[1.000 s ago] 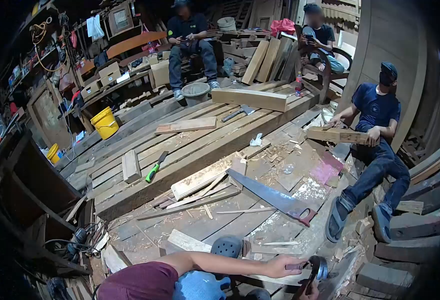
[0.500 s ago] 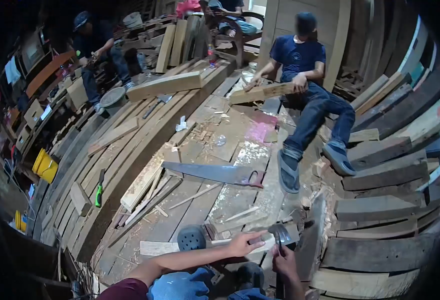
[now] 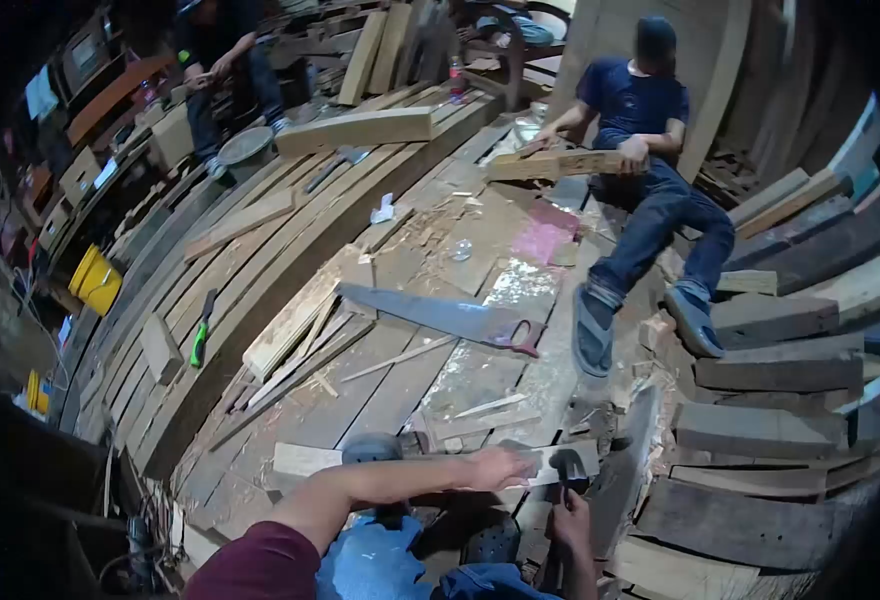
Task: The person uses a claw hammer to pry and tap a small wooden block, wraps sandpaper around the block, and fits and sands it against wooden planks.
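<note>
A pale wooden plank (image 3: 305, 459) lies crosswise just in front of my knees. My left hand (image 3: 500, 468) lies on the plank towards its right end, fingers stretched out and slightly blurred. Grey material shows by the fingertips, too unclear to name. My right hand (image 3: 570, 522) is closed around the handle of a hammer (image 3: 566, 461), whose dark curved head is over the plank's right end, close to my left fingers. I cannot tell whether the head touches the wood. A clog (image 3: 371, 448) on my foot is at the plank, partly behind my left forearm.
A handsaw (image 3: 440, 312) lies on the plank floor ahead, among shavings and offcuts. Long stacked beams (image 3: 260, 290) run along the left, with a green-handled knife (image 3: 202, 330) on them. A person (image 3: 640, 120) sits ahead holding a timber block (image 3: 555, 164). Timbers (image 3: 760, 430) line the right.
My left hand has gone from raised with thumb and finger apart to lying lower on the plank. The hammer head has turned and shifted slightly. The whole view has shifted a little.
</note>
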